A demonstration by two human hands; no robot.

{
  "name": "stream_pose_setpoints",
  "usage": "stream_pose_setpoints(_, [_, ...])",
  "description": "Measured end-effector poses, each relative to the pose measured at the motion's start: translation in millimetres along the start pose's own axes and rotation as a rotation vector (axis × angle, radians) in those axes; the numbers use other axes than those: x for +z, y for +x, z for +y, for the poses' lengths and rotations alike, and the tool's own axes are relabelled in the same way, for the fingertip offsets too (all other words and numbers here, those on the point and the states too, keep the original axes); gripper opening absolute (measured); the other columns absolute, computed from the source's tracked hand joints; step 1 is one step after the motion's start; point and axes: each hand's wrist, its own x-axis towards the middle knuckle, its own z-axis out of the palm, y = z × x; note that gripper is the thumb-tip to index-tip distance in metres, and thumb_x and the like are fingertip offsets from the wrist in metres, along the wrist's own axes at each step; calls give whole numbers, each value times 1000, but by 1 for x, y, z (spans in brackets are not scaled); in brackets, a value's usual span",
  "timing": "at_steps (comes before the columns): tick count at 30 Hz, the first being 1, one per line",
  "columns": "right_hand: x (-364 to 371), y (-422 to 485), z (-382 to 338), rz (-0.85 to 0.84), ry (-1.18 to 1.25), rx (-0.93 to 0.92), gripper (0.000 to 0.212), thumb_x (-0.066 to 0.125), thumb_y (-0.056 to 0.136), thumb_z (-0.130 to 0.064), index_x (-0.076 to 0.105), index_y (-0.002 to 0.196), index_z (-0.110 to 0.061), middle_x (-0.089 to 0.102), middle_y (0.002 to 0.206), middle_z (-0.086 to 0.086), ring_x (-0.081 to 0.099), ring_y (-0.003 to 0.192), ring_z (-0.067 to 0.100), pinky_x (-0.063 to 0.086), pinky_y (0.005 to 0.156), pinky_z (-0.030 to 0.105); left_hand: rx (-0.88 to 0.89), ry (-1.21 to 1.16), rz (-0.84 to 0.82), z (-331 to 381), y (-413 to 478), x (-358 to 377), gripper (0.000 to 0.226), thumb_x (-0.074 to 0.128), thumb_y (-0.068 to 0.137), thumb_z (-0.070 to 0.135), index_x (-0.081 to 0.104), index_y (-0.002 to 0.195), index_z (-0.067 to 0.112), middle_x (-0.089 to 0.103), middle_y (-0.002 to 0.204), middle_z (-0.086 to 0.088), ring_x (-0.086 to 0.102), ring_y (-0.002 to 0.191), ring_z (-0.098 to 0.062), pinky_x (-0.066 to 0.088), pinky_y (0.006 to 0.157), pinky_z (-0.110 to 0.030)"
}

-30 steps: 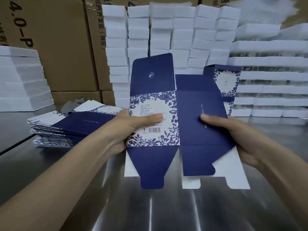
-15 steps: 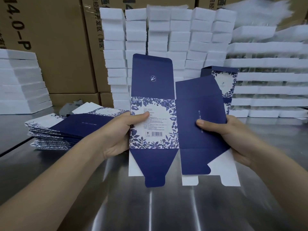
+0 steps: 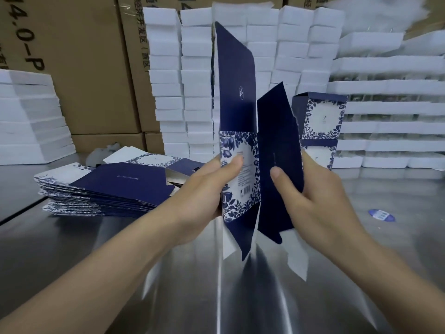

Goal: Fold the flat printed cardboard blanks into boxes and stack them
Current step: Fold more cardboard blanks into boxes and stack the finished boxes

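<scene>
Held the cardboard blank upright above the counter, bent into a V along its middle crease. Left hand pinched the floral panel, right hand the navy one, thumbs in front. Called, probably, for an even squeeze along the scores. Nearby: pile of flat blanks at left, stacked boxes close behind.

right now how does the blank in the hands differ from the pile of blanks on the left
The held blank stands upright, gripped by the left hand and right hand; the pile of blanks lies flat on the metal table. The held blank is bent along a crease; the pile of blanks is unfolded. Both share navy and blue-floral print.
</scene>
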Motion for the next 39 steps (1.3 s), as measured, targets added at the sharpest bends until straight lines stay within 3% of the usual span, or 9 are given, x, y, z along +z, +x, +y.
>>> stream_pose_setpoints(5, [-23, 14, 2, 13, 313, 262, 21, 66, 104, -31, 73, 90, -16, 80, 86, -5, 77, 80, 20, 60, 73, 31, 46, -5, 126, 7, 6, -16, 33, 61, 105, 36, 66, 132, 18, 79, 120, -3, 77, 111, -22, 56, 103, -44])
stream_pose_setpoints(11, [-44, 17, 1, -103, 808, 515, 16, 74, 93, -34, 85, 98, -23, 82, 107, 6, 81, 88, 24, 62, 63, 31, -45, -226, 128, 8, 10, -41, 43, 73, 93, 32, 70, 131, 14, 77, 124, -13, 77, 108, -30, 66, 79, -44])
stream_pose_setpoints(15, [-36, 13, 5, -269, 1139, 595, 33, 76, 87, -37, 83, 115, -21, 79, 120, 5, 79, 104, 23, 64, 79, 37, -165, -523, -103, 3, 7, -35, 52, 79, 85, 29, 73, 131, 5, 70, 136, -19, 74, 116, -33, 64, 91, -47])
stream_pose_setpoints(19, [-21, 5, 11, -376, 1279, 700, 45, 84, 80, -35, 81, 121, -15, 80, 119, 6, 79, 103, 24, 63, 83, 38, -190, -555, -171, -9, 6, -23, 61, 75, 88, 31, 65, 143, 7, 62, 148, -17, 66, 128, -30, 50, 113, -51])
stream_pose_setpoints(24, [-23, 17, 21, -259, 1217, 769, 41, 73, 91, -45, 80, 124, -22, 78, 123, 4, 79, 102, 24, 64, 75, 36, -194, -432, 83, 11, 10, -37, 37, 73, 93, 32, 81, 116, 5, 76, 123, -18, 78, 105, -32, 66, 82, -45])
stream_pose_setpoints(26, [-18, 20, 33, -83, 1030, 872, 34, 62, 101, -45, 75, 126, -25, 75, 127, 4, 78, 93, 23, 61, 70, 31, -136, -342, 253, 13, 13, -50, 47, 73, 92, 47, 78, 124, 14, 76, 126, -12, 76, 112, -30, 63, 90, -42])
stream_pose_setpoints(29, [-12, 21, 56, 111, 834, 900, 28, 53, 108, -19, 62, 135, -18, 61, 141, 8, 73, 103, 24, 59, 75, 31, -50, -448, 195, 13, 14, -53, 42, 68, 95, 50, 72, 125, 21, 72, 132, -16, 72, 117, -38, 61, 93, -50])
stream_pose_setpoints(33, [1, 15, 67, -96, 721, 817, 31, 67, 100, -20, 71, 128, -8, 72, 131, 16, 74, 107, 22, 62, 77, 27, -16, -224, 164, 0, 20, -45, 70, 76, 80, 56, 55, 146, 43, 64, 145, -8, 68, 127, -30, 61, 93, -57])
stream_pose_setpoints(39, [24, 2, 63, -228, 428, 647, 46, 84, 86, -38, 68, 128, -32, 78, 113, -14, 73, 100, 2, 58, 87, 32, 22, 235, 107, -26, 20, -33, 81, 76, 64, 82, 41, 137, 72, 61, 137, 20, 56, 133, -2, 51, 109, -44])
